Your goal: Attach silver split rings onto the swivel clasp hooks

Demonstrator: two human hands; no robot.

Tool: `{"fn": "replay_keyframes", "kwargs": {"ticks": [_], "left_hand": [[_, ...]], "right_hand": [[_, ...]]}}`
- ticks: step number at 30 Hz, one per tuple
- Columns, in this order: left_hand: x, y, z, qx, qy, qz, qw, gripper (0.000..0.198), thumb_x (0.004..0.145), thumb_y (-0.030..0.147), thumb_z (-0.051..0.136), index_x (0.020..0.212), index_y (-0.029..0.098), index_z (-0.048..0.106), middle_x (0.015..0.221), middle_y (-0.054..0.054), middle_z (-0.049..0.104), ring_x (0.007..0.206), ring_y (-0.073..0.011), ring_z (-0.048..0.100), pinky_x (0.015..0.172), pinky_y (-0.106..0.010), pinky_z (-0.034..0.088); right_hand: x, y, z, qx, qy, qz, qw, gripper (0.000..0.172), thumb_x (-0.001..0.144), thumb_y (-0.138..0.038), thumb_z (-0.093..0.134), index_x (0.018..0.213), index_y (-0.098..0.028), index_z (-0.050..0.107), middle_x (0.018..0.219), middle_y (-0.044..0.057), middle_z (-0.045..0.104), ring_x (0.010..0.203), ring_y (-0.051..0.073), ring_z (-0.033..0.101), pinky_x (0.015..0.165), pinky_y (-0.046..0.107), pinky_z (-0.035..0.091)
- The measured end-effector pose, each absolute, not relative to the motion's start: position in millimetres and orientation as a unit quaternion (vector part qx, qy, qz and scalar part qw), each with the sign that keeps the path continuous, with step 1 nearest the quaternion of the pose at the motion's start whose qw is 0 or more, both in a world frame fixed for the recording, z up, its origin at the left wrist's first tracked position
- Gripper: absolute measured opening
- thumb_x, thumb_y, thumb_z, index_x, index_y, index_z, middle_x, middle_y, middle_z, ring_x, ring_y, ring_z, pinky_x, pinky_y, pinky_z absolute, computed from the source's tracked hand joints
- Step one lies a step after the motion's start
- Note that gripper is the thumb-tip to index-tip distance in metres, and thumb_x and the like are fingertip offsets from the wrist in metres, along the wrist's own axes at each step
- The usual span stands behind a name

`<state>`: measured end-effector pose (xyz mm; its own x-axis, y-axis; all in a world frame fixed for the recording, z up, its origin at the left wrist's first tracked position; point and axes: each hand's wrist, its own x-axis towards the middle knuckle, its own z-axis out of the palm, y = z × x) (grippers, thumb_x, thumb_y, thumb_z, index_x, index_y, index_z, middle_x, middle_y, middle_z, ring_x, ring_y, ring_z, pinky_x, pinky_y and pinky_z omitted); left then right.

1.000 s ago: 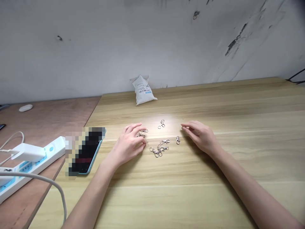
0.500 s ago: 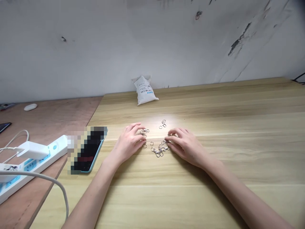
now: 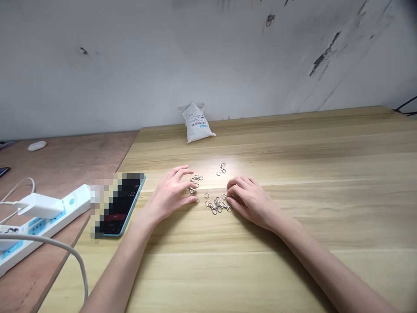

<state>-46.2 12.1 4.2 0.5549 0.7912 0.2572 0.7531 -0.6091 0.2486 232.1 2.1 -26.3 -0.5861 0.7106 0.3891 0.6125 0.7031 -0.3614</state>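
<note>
Small silver lobster-clasp key rings lie on a light wooden table top (image 3: 293,143) in loose groups. My left hand (image 3: 169,193) rests on the table with its fingers spread, and its fingertips are beside a small group of clasps (image 3: 195,182). My right hand (image 3: 249,202) lies with curled fingers at the right edge of a larger tangle of clasps and split rings (image 3: 216,204), and its fingertips hide part of that tangle. A single clasp with its ring (image 3: 222,168) lies farther away, beyond both hands.
A white sealed bag (image 3: 196,124) leans against the wall at the table's back edge. To the left lie a phone with a blue case (image 3: 120,204), a white power strip (image 3: 55,217) with a plugged-in charger (image 3: 41,205), and a white cable. A lower reddish wooden surface (image 3: 65,158) adjoins the table.
My right hand has moved left to the larger tangle, and the lone clasp once at the right now sits in or near that group. My left hand has drawn back slightly from the clasps.
</note>
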Motion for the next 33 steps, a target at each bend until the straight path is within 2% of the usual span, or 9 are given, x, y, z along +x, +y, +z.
{"fn": "replay_keyframes", "kwargs": {"ticks": [4,7,14,19,23,28,33], "left_hand": [[-38,10,-1,0.879,0.445,0.155,0.069,0.021,0.085,0.041,0.068,0.096,0.023,0.068,0.128,-0.008,0.059,0.133,-0.0288,0.041,0.104,-0.052,0.042],[-25,5,-4,0.883,0.430,0.175,0.068,0.021,0.087,0.040,0.064,0.097,0.023,0.069,0.127,-0.009,0.059,0.131,-0.0285,0.043,0.104,-0.050,0.042],[9,-12,-2,0.879,0.378,0.285,0.059,0.010,0.088,0.031,0.065,0.090,0.024,0.071,0.113,-0.006,0.067,0.118,-0.0248,0.056,0.098,-0.042,0.042],[14,-15,2,0.856,0.386,0.343,0.031,0.011,0.090,0.023,0.061,0.087,0.025,0.071,0.103,-0.004,0.069,0.110,-0.0217,0.059,0.098,-0.040,0.041],[13,-15,2,0.840,0.396,0.371,0.000,0.008,0.088,0.023,0.065,0.082,0.025,0.070,0.096,-0.001,0.070,0.105,-0.0207,0.061,0.098,-0.041,0.041],[16,-17,1,0.840,0.388,0.377,-0.027,0.016,0.088,0.024,0.066,0.072,0.023,0.066,0.094,0.000,0.071,0.101,-0.0192,0.063,0.097,-0.040,0.041],[19,-19,1,0.853,0.387,0.350,0.000,0.011,0.088,0.026,0.064,0.079,0.025,0.069,0.094,-0.001,0.070,0.101,-0.0189,0.062,0.101,-0.042,0.039]], "right_hand": [[230,2,-25,-0.360,-0.886,0.097,0.276,0.011,0.092,-0.016,0.051,0.084,-0.019,0.057,0.095,0.006,0.062,0.087,0.018,0.056,0.084,0.037,0.042],[228,-1,-23,-0.350,-0.869,0.136,0.323,0.009,0.091,-0.015,0.053,0.085,-0.019,0.057,0.090,0.006,0.063,0.084,0.018,0.057,0.081,0.036,0.042],[215,-15,-11,-0.378,-0.756,0.347,0.407,0.016,0.092,-0.022,0.054,0.077,-0.019,0.059,0.071,0.000,0.060,0.064,0.013,0.053,0.061,0.027,0.044],[209,-20,-10,-0.387,-0.686,0.442,0.429,0.017,0.090,-0.029,0.059,0.078,-0.019,0.064,0.071,0.001,0.064,0.064,0.013,0.056,0.057,0.026,0.046],[208,-19,-12,-0.389,-0.671,0.460,0.432,0.015,0.090,-0.030,0.061,0.084,-0.019,0.069,0.071,0.001,0.066,0.065,0.014,0.059,0.060,0.027,0.049],[208,-18,-12,-0.358,-0.685,0.469,0.428,0.016,0.092,-0.027,0.058,0.088,-0.019,0.071,0.080,0.004,0.072,0.072,0.016,0.065,0.067,0.029,0.052],[211,-16,-16,-0.380,-0.725,0.395,0.417,0.015,0.092,-0.020,0.055,0.085,-0.019,0.068,0.074,0.001,0.069,0.065,0.013,0.059,0.061,0.026,0.048]]}}
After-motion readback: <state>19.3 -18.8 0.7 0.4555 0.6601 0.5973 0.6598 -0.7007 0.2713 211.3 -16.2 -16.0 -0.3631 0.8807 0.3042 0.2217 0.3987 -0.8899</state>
